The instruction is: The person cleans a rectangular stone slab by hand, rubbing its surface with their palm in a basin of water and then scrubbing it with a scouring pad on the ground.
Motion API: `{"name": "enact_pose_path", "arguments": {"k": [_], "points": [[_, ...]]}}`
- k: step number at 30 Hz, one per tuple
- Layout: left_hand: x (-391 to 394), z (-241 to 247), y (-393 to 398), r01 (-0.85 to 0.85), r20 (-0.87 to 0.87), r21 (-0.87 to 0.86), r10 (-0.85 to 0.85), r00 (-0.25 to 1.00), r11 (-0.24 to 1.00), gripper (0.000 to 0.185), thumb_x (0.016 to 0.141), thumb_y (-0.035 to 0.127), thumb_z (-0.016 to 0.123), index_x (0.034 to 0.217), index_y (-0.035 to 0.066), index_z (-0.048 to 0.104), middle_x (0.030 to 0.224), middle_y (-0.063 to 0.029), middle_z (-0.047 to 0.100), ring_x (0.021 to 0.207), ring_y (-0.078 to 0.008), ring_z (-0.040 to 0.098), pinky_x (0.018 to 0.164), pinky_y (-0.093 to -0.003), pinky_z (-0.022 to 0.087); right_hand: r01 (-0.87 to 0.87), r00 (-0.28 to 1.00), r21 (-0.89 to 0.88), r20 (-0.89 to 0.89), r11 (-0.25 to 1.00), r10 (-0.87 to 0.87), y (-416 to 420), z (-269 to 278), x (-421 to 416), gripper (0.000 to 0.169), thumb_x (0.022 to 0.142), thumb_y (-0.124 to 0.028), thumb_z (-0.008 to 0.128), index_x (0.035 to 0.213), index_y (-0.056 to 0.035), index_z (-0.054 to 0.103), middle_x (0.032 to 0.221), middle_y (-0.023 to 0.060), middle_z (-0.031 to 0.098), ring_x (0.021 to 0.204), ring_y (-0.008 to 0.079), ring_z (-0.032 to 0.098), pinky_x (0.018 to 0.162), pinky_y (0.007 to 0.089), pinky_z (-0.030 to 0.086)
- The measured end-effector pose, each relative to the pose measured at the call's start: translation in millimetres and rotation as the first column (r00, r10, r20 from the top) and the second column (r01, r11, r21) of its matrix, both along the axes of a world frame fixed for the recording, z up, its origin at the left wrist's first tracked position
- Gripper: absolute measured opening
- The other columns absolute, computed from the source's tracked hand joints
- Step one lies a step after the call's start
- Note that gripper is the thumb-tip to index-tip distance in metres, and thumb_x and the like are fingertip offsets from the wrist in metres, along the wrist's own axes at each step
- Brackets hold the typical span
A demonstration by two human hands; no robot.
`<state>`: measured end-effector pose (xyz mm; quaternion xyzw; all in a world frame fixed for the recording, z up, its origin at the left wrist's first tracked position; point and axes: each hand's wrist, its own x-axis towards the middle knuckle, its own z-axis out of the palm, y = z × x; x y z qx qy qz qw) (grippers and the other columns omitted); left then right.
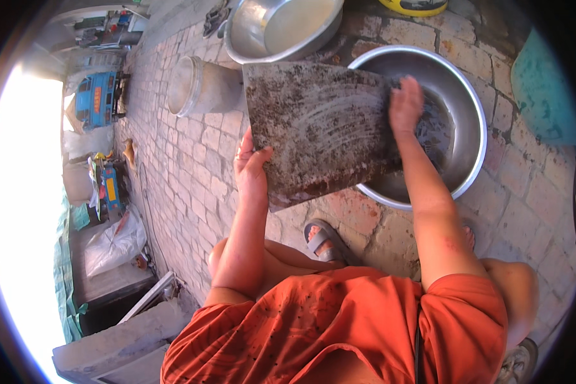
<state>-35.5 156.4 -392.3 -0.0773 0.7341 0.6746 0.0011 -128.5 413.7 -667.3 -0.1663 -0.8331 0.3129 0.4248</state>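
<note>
A flat rectangular panel [317, 129], dark with blotchy grime and pale curved streaks, tilts before me with its right end over a metal basin [469, 120]. My left hand [252, 161] grips the panel's left edge, thumb on the upper face and fingers behind. At the panel's right end is my right hand [406, 105], blurred, with its fingers stretched out. Whether it holds anything, or touches the panel, is unclear. Dark liquid [432, 129] shows in the basin, which the panel and my right forearm partly cover.
A second metal basin [281, 53] with cloudy liquid stands beyond the panel, near a pale plastic bucket [206, 89]. A yellow container [415, 6] and a teal object [540, 96] lie farther right. Brick paving [182, 158] surrounds my sandalled feet. A blue vehicle [96, 99] stands far left.
</note>
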Motion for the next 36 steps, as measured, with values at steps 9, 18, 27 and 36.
{"name": "enact_pose_path", "arguments": {"k": [9, 18, 27, 36], "points": [[-20, -9, -6, 0.067, 0.05, 0.262, -0.083, 0.995, 0.963, 0.044, 0.091, 0.011, 0.046, 0.134, 0.004, 0.044, 0.119, -0.0115, 0.059, 0.103, -0.0237, 0.059, 0.09, -0.0347, 0.048, -0.427, 0.87, -0.757, -0.193, 0.495, 0.454, -117, 104, 62, 0.012, 0.086, -0.012, 0.057, 0.09, -0.006, 0.067, 0.095, 0.0133, 0.064, 0.088, 0.0285, 0.061, 0.079, 0.0393, 0.047], [-30, -8, -11, 0.09, 0.103, 0.253, -0.119, 0.988, 0.963, 0.05, 0.088, 0.007, 0.042, 0.137, 0.002, 0.039, 0.123, -0.0144, 0.057, 0.108, -0.0261, 0.059, 0.094, -0.0378, 0.048, -0.904, 0.424, -0.034, 0.061, 0.427, 0.904, -120, 118, 108, 0.05, 0.094, -0.041, 0.047, 0.141, -0.0258, 0.04, 0.151, 0.0053, 0.031, 0.142, 0.026, 0.022, 0.116, 0.0452, 0.016], [-29, -9, -7, 0.039, 0.089, 0.129, -0.051, 0.995, 0.991, 0.049, 0.089, 0.012, 0.046, 0.137, 0.002, 0.042, 0.125, -0.0097, 0.056, 0.107, -0.0214, 0.058, 0.092, -0.0335, 0.047, 0.072, 0.982, -0.145, 0.185, 0.987, -0.044, 34, -45, 52, 0.018, 0.086, -0.015, 0.056, 0.098, -0.0045, 0.063, 0.11, 0.0148, 0.06, 0.095, 0.037, 0.057, 0.084, 0.0463, 0.044], [-27, -18, -24, -0.15, 0.365, -0.142, 0.192, 0.911, 0.978, 0.038, 0.086, 0.012, 0.061, 0.122, 0.003, 0.054, 0.108, -0.01, 0.064, 0.091, -0.0211, 0.062, 0.08, -0.0332, 0.051, -0.453, 0.807, -0.341, 0.236, 0.824, 0.541, -97, 38, 16, 0.059, 0.097, -0.046, 0.04, 0.143, -0.0096, 0.036, 0.153, 0.0124, 0.024, 0.141, 0.031, 0.021, 0.114, 0.0428, 0.018]]}}
